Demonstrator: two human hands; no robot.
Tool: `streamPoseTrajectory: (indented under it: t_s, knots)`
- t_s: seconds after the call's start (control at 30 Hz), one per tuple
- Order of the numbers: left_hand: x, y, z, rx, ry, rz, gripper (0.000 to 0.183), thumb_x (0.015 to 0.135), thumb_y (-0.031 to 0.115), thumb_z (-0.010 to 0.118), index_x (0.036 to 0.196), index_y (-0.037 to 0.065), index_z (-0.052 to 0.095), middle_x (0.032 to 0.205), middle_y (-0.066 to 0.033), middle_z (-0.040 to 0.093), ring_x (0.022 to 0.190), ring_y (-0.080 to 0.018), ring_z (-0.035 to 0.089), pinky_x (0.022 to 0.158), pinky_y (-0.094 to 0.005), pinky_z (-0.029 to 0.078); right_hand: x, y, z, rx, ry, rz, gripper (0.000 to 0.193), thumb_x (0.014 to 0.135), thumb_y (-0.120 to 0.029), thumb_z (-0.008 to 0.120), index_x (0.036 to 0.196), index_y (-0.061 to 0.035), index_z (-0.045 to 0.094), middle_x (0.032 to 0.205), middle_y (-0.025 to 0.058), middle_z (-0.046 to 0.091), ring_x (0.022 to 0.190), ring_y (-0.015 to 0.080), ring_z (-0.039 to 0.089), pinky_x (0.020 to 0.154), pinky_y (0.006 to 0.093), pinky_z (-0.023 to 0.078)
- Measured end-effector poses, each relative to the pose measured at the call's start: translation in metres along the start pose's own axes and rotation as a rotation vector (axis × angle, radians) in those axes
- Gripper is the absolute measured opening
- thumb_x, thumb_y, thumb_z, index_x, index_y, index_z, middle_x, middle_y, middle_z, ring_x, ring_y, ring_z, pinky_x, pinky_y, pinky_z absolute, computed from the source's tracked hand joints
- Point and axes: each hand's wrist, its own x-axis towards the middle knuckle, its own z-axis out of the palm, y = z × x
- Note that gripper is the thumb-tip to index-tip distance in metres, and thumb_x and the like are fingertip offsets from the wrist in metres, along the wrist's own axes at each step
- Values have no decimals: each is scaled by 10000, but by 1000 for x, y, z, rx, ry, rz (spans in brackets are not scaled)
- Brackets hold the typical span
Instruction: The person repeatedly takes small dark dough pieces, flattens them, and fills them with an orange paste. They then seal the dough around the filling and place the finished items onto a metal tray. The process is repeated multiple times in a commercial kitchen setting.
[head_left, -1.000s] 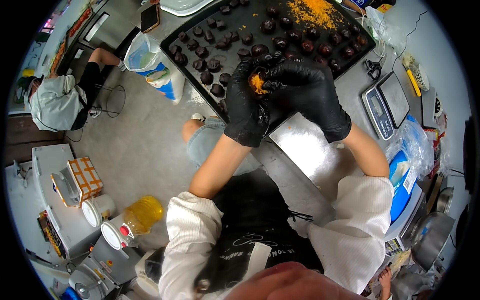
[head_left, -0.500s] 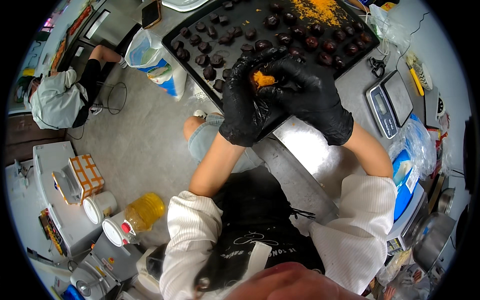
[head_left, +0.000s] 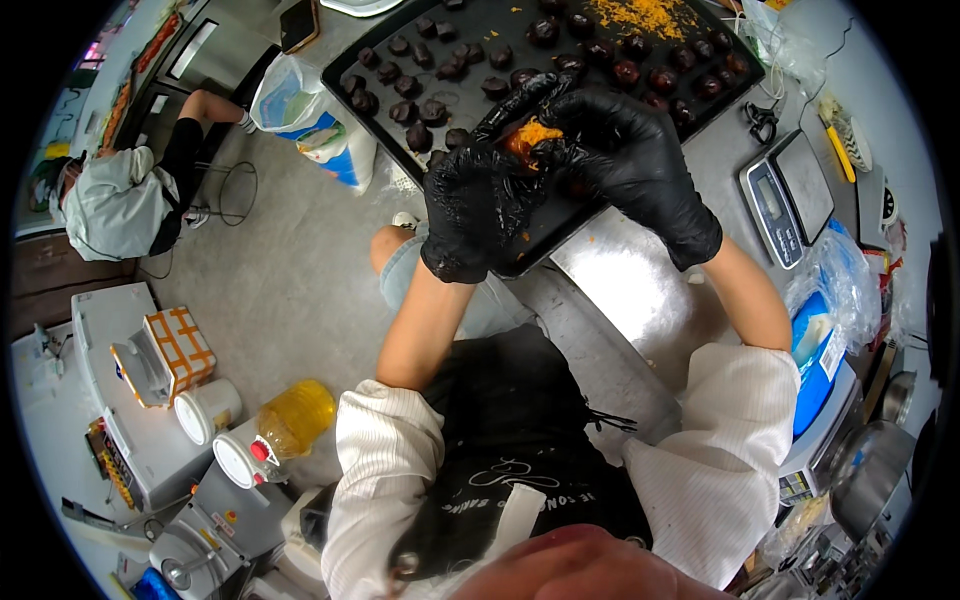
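Both my hands wear glossy black gloves. They meet over a black baking tray, cupped around a reddish-brown dough ball with orange shreds. My left hand curls around it from the left. From the right, my right hand presses its fingers to it; some fingertips are hidden. On the tray's left lie several matte dark lumps. Farther right sit several shiny dark-red balls, and a heap of orange shreds lies at the far edge.
At the right stand a digital scale, black scissors and a blue package. A phone lies at the far left. Below are an open bag, an oil jug and a white bucket. Another person sits at the left.
The ball has tilted and risen slightly in my hands, showing more of its reddish side. My left hand has shifted left and my right hand slightly up, to the right.
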Motion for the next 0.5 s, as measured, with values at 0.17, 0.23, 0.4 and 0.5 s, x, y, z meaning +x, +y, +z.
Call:
streamPoseTrajectory:
  t_s: [0.17,0.23,0.4,0.5]
  knots:
    - [-2,-14,-10,605,42,93,441,814,237,696,1181,23,576,1124,-63,628,940,-142,600,786,-210,483,4,-11,0,-260,-3,-124,423,805,8,690,1205,28,556,1139,90,614,1033,130,585,899,285,499]
    - [-4,-21,-8,13,65,120,433,815,231,699,1169,18,571,1133,-58,622,969,-136,587,821,-201,467,-1,-13,11,75,35,58,414,797,12,693,1192,25,570,1090,88,633,986,131,605,861,281,512]
    - [0,-16,4,-761,67,-62,463,857,118,637,1289,32,494,1287,-68,524,940,-148,576,798,-252,483,-6,-13,16,-89,58,97,411,771,-18,722,1165,-2,609,1041,92,664,928,136,631,835,272,519]
    - [10,3,13,-595,66,-22,546,872,78,623,1375,44,412,1352,-81,482,968,-130,560,771,-240,486,-2,-14,14,-319,43,1,520,705,-5,750,1193,14,572,1023,74,641,921,129,620,833,263,515]
